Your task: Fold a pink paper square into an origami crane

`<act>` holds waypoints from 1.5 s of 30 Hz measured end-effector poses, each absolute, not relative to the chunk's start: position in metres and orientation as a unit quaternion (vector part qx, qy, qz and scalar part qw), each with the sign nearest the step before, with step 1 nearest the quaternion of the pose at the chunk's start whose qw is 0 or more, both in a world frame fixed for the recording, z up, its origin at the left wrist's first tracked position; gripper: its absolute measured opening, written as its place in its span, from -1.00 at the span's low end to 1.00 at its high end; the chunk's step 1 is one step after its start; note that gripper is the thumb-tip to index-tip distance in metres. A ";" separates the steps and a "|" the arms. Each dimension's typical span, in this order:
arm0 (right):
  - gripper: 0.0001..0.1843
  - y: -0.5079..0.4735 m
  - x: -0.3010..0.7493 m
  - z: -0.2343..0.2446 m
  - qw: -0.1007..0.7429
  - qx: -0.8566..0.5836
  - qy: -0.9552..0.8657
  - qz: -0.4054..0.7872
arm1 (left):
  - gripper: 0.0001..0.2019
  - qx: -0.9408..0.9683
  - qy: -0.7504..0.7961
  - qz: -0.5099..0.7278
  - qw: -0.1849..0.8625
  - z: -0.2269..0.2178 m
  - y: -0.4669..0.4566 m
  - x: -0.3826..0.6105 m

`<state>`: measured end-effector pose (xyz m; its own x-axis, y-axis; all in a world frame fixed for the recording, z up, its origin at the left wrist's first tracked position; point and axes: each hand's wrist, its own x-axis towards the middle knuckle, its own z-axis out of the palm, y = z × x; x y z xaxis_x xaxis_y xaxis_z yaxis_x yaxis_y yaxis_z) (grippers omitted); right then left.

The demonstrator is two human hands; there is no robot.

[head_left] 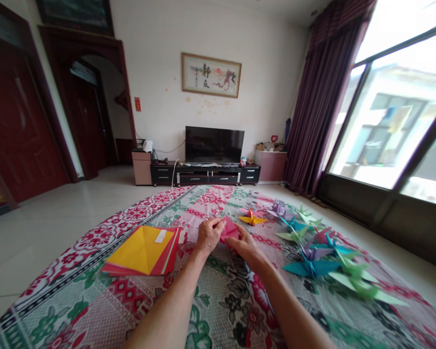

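A small folded piece of pink origami paper [229, 230] is held up between my two hands, just above the patterned cloth. My left hand [208, 234] pinches its upper left edge between thumb and fingers. On the lower right side, my right hand [244, 244] grips the same paper, thumb in front and fingers partly hidden behind. Just beyond my right hand sits a yellow paper crane [253, 219]. To the left of my hands lies a stack of square coloured paper [136, 249], a yellow sheet on top with a small white label [160, 236].
Several folded cranes in green, purple and blue spread over the right side, among them a blue crane [311, 266] and a light green crane [359, 278]. A floral tablecloth [218, 300] covers the round table. Beyond stand a television [214, 145] and a low black cabinet [192, 178].
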<state>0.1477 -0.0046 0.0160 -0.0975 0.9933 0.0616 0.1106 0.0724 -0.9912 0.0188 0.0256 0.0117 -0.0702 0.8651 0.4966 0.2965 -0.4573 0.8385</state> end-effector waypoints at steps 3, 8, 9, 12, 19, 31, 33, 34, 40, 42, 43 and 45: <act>-0.31 -0.002 0.149 0.011 0.474 -0.472 -0.558 0.491 | -0.77 0.637 0.448 0.569 0.264 0.011 0.024 0.019; -0.51 0.000 0.153 0.007 0.495 -0.410 -0.546 0.538 | -0.71 0.626 0.439 0.544 0.346 0.008 0.022 0.013; -0.52 0.000 0.154 0.007 0.498 -0.408 -0.540 0.541 | -0.71 0.622 0.433 0.539 0.367 0.008 0.021 0.012; -0.54 0.001 0.156 0.008 0.511 -0.412 -0.526 0.541 | -0.71 0.624 0.412 0.527 0.404 0.010 0.019 0.009; -0.53 -0.001 0.152 0.011 0.532 -0.404 -0.527 0.524 | -0.76 0.623 0.413 0.538 0.390 0.011 0.018 0.014; -0.33 -0.001 0.143 0.012 0.541 -0.444 -0.490 0.519 | -0.78 0.647 0.476 0.557 0.213 0.004 0.022 0.022; -0.34 0.000 0.143 0.010 0.546 -0.442 -0.492 0.514 | -0.78 0.650 0.480 0.556 0.194 0.005 0.020 0.023; -0.36 0.001 0.143 0.009 0.547 -0.442 -0.495 0.511 | -0.77 0.652 0.479 0.555 0.193 0.006 0.020 0.023; -0.55 0.002 0.144 0.009 0.563 -0.446 -0.483 0.501 | -0.71 0.630 0.450 0.562 0.292 0.004 0.022 0.022; -0.57 0.002 0.145 0.011 0.566 -0.445 -0.470 0.510 | -0.69 0.582 0.453 0.569 0.362 0.002 0.024 0.019; -0.57 0.001 0.146 0.012 0.566 -0.446 -0.464 0.515 | -0.68 0.561 0.457 0.571 0.387 0.002 0.025 0.018; -0.56 0.001 0.147 0.012 0.566 -0.446 -0.456 0.522 | -0.69 0.545 0.462 0.571 0.404 0.002 0.025 0.016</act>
